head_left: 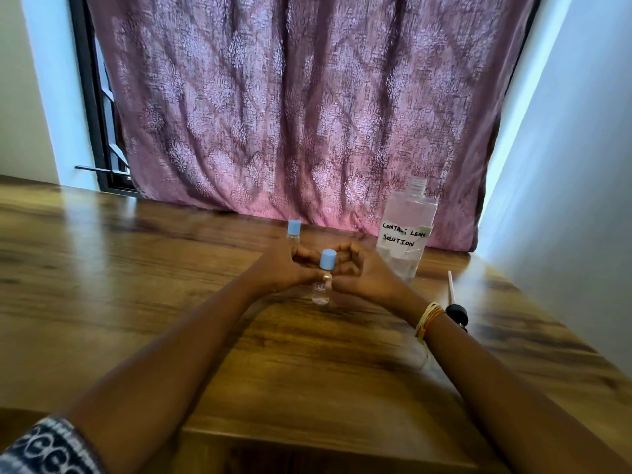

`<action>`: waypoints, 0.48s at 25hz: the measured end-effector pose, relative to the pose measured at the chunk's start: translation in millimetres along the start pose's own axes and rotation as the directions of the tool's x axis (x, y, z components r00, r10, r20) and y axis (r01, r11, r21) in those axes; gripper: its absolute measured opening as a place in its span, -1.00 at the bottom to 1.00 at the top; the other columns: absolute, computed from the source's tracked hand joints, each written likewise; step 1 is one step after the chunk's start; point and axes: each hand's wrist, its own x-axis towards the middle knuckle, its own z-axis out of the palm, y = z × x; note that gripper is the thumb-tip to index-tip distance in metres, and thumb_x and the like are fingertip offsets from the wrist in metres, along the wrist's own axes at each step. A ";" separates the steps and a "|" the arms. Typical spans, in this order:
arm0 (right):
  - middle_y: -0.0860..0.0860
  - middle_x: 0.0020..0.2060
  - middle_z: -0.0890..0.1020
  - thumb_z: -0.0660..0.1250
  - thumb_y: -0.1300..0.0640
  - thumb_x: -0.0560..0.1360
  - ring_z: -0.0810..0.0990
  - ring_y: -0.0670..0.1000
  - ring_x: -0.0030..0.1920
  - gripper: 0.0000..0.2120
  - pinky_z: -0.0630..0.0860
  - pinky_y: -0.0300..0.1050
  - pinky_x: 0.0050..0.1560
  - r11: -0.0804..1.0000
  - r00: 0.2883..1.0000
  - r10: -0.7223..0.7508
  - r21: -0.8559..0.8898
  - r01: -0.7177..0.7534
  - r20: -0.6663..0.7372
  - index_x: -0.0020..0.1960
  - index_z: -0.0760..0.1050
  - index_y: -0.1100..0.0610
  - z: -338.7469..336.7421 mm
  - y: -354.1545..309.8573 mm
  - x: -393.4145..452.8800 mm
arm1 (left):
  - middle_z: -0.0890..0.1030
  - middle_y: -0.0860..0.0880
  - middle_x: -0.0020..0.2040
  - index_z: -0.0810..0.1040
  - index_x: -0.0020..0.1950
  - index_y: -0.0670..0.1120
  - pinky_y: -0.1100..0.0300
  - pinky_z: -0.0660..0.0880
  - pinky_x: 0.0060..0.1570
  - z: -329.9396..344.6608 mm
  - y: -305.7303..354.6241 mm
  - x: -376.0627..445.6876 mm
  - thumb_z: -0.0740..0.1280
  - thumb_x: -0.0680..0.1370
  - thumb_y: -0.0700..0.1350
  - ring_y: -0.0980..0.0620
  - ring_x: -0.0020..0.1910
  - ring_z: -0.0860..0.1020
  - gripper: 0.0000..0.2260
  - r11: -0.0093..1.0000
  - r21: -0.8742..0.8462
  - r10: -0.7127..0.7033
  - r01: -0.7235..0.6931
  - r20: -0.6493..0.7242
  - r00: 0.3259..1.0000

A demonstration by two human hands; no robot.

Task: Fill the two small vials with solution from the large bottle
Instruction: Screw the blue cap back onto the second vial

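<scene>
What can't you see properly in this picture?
- Far vial: its lower part sits behind the left hand, head view.
- Near vial: its tiny label is too small to read.
- Right hand: whether the curled fingers touch the near vial is unclear.
- Large bottle: the clear liquid level is hard to make out.

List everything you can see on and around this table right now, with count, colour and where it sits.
small vial: 1, clear with blue cap, upright mid-table between both hands
second small vial: 1, clear with blue cap, upright behind the left hand
large bottle: 1, clear, uncapped, handwritten white label, far right by the curtain
pump cap with tube: 1, black with white tube, lying right of the right wrist
table: 1, brown wood
curtain: 1, patterned pink-purple, behind the table
bracelets: several, yellow and orange, right wrist
left hand: fingers curled, at the vial
right hand: fingers curled, at the vial
</scene>
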 end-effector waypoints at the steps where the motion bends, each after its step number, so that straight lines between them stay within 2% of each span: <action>1: 0.01 -0.09 0.62 0.52 0.36 0.32 0.65 -0.10 -0.14 -0.48 0.61 -0.22 -0.06 0.998 0.998 0.043 -0.036 -0.042 0.034 0.21 0.43 0.18 2.7 6.1 -1.0 | 0.69 0.02 -0.10 0.68 0.05 -0.11 0.47 0.48 -0.15 -0.3 -1.9 1.2 0.52 0.37 -0.22 0.36 -0.24 0.58 -0.74 1.000 0.021 0.011 -0.010 -0.015 1.000; 3: 0.06 -0.08 0.66 0.58 0.24 0.28 0.66 -0.06 -0.13 -0.42 0.62 -0.15 -0.06 0.988 0.995 0.098 -0.122 -0.094 0.028 0.23 0.45 0.13 10.7 15.9 -2.4 | 0.68 0.08 -0.14 0.67 0.05 -0.04 0.51 0.45 -0.19 -0.7 -5.9 3.2 0.52 0.39 -0.19 0.40 -0.26 0.56 -0.75 0.999 0.044 0.030 -0.029 -0.034 0.999; 5: 0.04 -0.14 0.69 0.59 0.16 0.29 0.63 -0.14 -0.22 -0.53 0.58 -0.25 -0.18 0.981 0.996 0.077 -0.176 -0.082 -0.034 0.14 0.53 0.07 16.9 19.5 -0.6 | 0.66 0.14 -0.15 0.65 0.04 0.06 0.48 0.45 -0.17 -0.1 -9.8 4.5 0.51 0.40 -0.14 0.37 -0.24 0.56 -0.75 0.997 0.065 0.041 -0.038 -0.042 0.998; 9: -0.09 -0.26 0.64 0.58 0.14 0.29 0.56 -0.27 -0.32 -0.67 0.48 -0.43 -0.30 0.971 0.993 0.059 -0.223 -0.081 -0.105 -0.01 0.55 -0.02 22.7 18.4 1.3 | 0.65 0.07 -0.15 0.60 0.18 -0.01 0.47 0.46 -0.25 2.8 -18.5 7.6 0.50 0.41 -0.06 0.26 -0.23 0.56 -0.65 0.998 0.053 -0.041 0.046 -0.095 0.995; 12: -0.14 -0.27 0.62 0.59 0.15 0.28 0.58 -0.32 -0.32 -0.62 0.46 -0.46 -0.31 0.974 0.993 0.084 -0.203 -0.100 -0.086 0.02 0.53 0.00 21.8 14.8 -2.7 | 0.54 0.08 -0.24 0.53 0.10 0.03 0.31 0.44 -0.25 8.2 -18.9 4.8 0.50 0.40 -0.07 0.21 -0.29 0.50 -0.69 0.993 0.105 -0.031 0.052 -0.191 0.981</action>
